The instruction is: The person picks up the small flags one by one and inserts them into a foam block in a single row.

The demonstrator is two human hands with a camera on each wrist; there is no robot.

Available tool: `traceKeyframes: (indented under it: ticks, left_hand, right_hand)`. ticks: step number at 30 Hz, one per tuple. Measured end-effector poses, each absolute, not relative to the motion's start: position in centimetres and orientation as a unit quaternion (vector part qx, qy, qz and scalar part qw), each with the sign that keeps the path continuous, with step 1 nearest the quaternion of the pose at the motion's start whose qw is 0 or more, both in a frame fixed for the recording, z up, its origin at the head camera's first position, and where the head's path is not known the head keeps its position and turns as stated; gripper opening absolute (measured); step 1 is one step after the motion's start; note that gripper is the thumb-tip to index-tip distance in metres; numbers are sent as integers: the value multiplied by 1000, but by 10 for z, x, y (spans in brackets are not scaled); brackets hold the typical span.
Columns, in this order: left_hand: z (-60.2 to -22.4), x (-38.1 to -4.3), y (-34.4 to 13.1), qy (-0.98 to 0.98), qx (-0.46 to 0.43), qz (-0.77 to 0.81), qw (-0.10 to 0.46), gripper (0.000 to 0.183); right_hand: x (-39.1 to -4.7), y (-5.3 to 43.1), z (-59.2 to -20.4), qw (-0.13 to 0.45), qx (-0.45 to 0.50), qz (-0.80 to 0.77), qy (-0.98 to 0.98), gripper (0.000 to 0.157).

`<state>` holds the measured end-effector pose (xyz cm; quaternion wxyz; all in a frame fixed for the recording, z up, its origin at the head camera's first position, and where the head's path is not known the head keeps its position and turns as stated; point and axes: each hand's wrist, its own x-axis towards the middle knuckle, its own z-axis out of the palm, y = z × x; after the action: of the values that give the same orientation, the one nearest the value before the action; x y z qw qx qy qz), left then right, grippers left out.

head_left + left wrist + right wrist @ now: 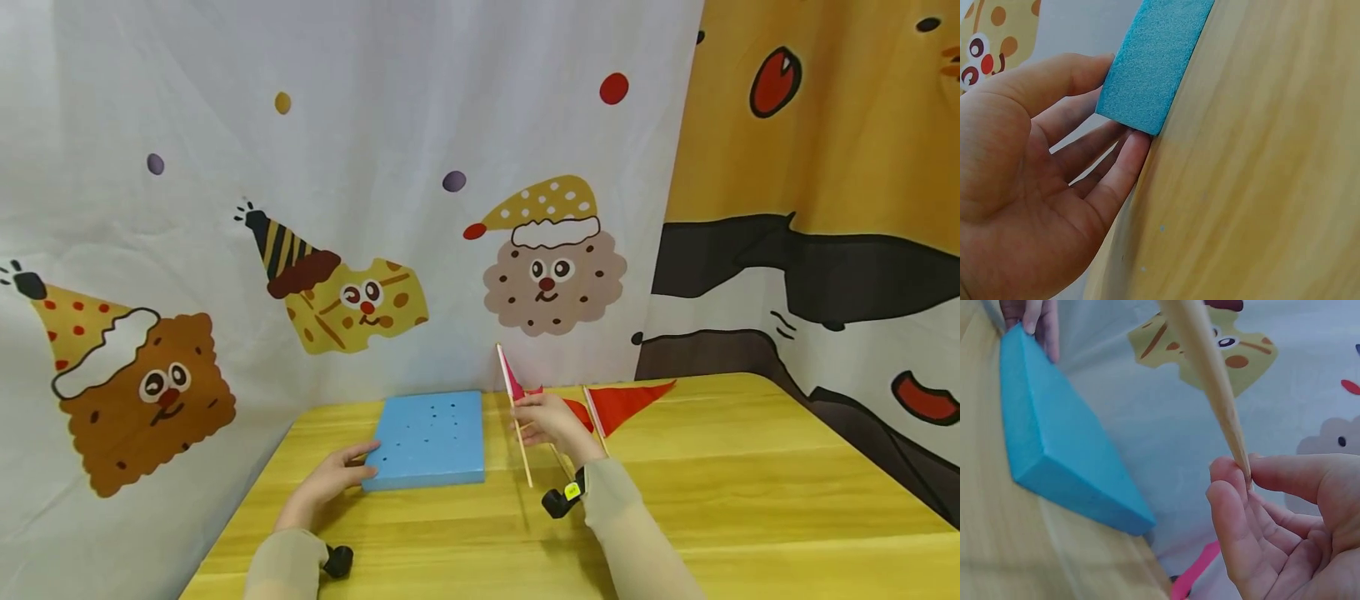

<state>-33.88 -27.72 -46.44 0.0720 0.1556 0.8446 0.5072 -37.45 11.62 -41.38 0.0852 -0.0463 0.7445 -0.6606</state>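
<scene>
A flat light-blue foam block with several small dark holes in its top lies on the table. My left hand rests against the block's left edge, its fingers loosely extended and touching the side; the left wrist view shows the fingertips at the blue end face. To the right of the block, my right hand pinches the thin wooden stick of a small pink flag between thumb and fingers. The stick stands nearly upright, its lower end over the wood. Part of the flag is hidden behind the fingers.
A red flag on a stick lies right of my right hand. Another red flag is partly hidden behind that hand. A cartoon-printed curtain hangs behind the yellow wooden table.
</scene>
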Motion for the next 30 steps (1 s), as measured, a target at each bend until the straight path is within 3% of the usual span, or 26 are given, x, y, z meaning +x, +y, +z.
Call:
traceKeyframes:
  ticks: [9,20,30]
  left_hand:
    - [-464,-340,-277,846,159,505,69,60]
    - [-465,-339,-281,844,135,514,69,59]
    - [-463,-340,-276,841,116,524,70,58]
  right_hand:
    - [-372,116,-392,72,-75,-671,734,27]
    - [-367,104,-353,38,-89,-659,746,30]
    - [-369,88,-360,4,-104,-645,757,28]
